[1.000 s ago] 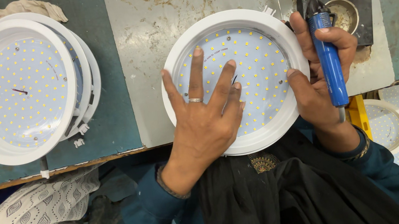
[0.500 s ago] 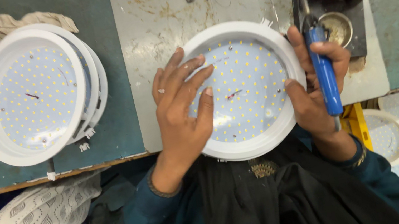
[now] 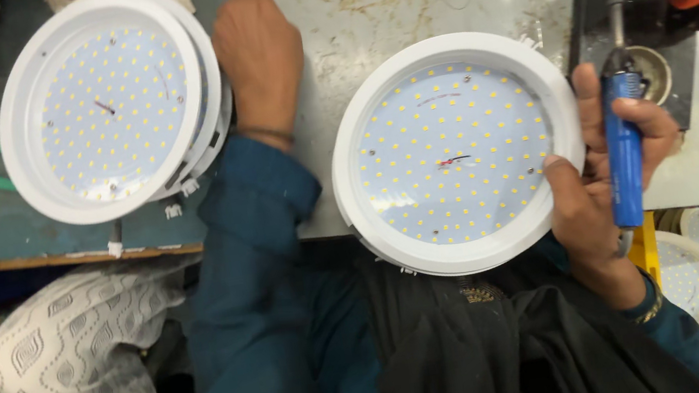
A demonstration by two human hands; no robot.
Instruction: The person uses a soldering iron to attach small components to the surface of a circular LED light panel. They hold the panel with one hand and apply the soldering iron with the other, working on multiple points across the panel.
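Nearest, right hand (image 3: 600, 185) clenched around blue soldering iron (image 3: 624, 145), thumb steadying round LED lamp (image 3: 455, 152) just left of it. Farther, left hand (image 3: 256, 48) empty, finger extended beside stacked lamps (image 3: 110, 103). Soldering seemingly unfinished.

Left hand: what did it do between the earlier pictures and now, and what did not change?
The left hand lifted off the round LED panel light it was pressing and moved away up the bench, now beside the stack of panel lights, index finger extended. The right hand stayed as it was: fingers around the blue-handled soldering iron, thumb at the lamp's rim. The lamp remains at the bench edge.
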